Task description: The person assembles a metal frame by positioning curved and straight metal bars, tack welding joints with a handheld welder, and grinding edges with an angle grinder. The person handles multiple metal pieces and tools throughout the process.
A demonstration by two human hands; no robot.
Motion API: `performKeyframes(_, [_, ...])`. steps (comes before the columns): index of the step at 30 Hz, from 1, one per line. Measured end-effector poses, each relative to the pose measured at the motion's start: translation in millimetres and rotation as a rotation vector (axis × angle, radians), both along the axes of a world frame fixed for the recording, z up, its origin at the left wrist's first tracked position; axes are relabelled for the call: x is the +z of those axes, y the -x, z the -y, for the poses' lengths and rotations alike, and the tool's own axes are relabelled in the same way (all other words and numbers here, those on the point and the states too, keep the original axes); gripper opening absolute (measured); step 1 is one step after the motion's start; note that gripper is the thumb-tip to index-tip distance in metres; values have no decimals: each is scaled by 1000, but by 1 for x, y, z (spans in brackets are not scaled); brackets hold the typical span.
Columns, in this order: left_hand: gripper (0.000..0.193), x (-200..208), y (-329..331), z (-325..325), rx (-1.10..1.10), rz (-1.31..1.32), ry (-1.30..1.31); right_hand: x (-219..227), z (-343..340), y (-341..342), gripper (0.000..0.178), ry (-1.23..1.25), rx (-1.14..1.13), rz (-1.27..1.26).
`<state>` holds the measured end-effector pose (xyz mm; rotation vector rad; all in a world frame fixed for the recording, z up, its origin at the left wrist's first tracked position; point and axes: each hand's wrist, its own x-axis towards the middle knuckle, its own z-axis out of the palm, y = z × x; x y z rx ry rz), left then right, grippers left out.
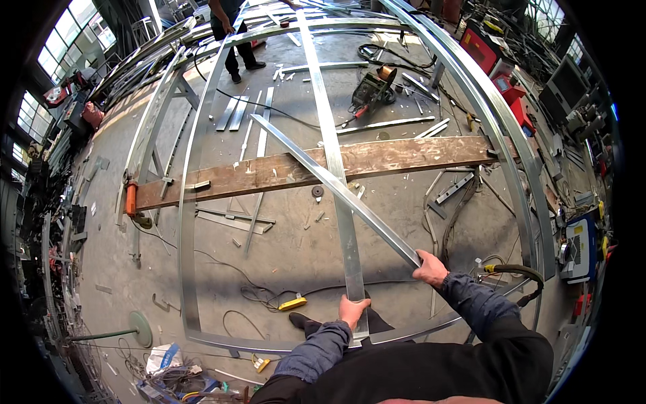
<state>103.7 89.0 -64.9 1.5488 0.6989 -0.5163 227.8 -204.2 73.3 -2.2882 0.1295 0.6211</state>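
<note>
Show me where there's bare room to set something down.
Mostly bare concrete floor lies below the wooden plank, between metal strips and the central bar; another patch lies between that bar and the slanted bar in the right hand. Crowded: lower left, around the cable heap.

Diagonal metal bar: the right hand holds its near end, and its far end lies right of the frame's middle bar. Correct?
No: in the head view, the far end of the diagonal metal bar lies left of the middle bar. The right hand holds the near end.
</note>
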Motion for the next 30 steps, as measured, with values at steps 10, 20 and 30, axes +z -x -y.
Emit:
performKeyframes(10, [55, 12, 17, -57, 89, 121, -93, 71, -1, 113, 79, -244, -174, -53])
performKeyframes(20, [55, 113, 9, -215, -2, 83, 23, 73, -17, 172, 82, -195, -372, -11])
performKeyframes(30, [57, 144, 57, -391, -138, 152, -795, 61, -97, 192, 34, -240, -405, -8])
